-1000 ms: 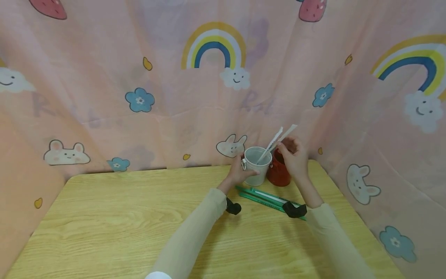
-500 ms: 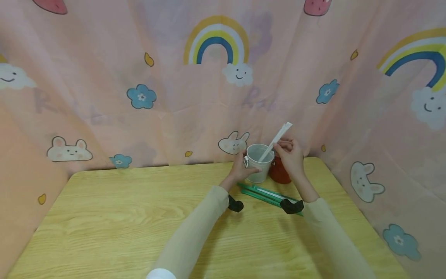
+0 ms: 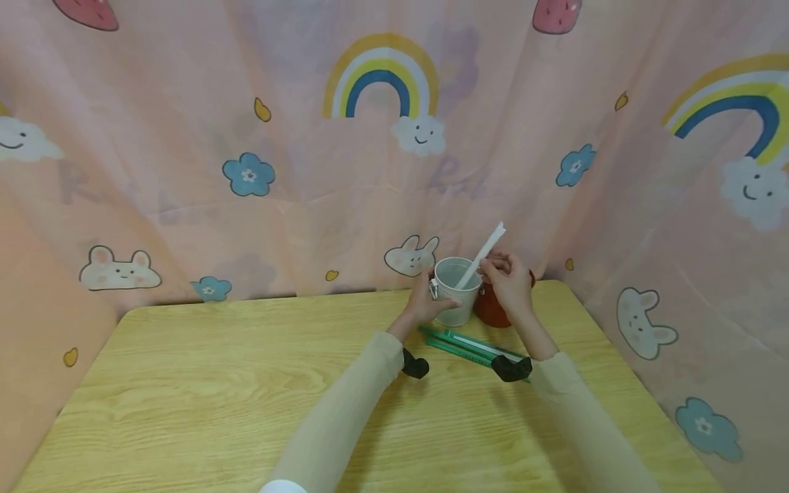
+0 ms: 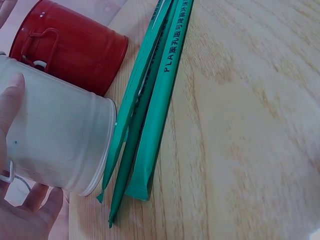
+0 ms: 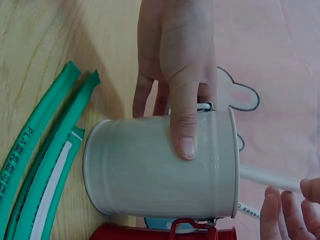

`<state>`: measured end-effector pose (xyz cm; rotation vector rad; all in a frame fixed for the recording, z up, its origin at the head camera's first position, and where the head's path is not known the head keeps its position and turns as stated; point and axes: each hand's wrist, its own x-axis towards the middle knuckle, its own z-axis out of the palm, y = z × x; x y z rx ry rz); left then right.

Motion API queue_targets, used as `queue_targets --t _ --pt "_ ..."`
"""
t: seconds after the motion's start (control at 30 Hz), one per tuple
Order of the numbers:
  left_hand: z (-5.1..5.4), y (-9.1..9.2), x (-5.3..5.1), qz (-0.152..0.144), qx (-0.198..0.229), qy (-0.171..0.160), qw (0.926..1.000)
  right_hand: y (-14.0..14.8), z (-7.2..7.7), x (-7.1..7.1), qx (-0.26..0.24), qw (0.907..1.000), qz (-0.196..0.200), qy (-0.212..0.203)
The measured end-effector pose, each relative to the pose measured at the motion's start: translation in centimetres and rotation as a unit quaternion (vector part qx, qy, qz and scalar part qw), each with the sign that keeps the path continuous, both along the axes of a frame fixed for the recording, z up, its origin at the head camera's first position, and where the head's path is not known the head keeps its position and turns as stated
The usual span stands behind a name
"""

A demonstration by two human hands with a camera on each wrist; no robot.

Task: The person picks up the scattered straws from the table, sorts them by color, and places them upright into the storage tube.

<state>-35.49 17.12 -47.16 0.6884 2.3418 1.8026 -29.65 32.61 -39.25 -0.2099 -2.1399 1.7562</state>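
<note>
In the white pail [image 5: 150, 170], white straws [image 3: 487, 246]

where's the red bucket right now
In the head view, the red bucket stands toward the right end of the table, just right of the white bucket and partly hidden behind the right hand.

One white metal pail [image 5: 150, 165], one red metal pail [image 4: 80, 47], three green-wrapped straws [image 4: 159, 105] and two white-wrapped straws [image 5: 270, 178] can be counted; one left hand [image 3: 425, 301] and one right hand [image 3: 511, 284] are seen.
</note>
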Motion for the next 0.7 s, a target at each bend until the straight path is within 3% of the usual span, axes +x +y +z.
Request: queue_targets --t 0.23,0.47,0.7 --pt "0.0 0.0 0.2 0.000 0.003 -0.002 1.0000 0.1 -0.7 0.2 0.048 0.9987 -0.017 0.009" --pt "0.0 0.0 0.2 -0.004 0.010 -0.002 0.9999 0.3 -0.4 1.0 0.092 0.9889 -0.089 0.076" --pt "0.3 -0.1 0.2 -0.002 0.006 0.003 1.0000 0.8 0.6 2.4 0.110 0.9816 -0.101 0.120"
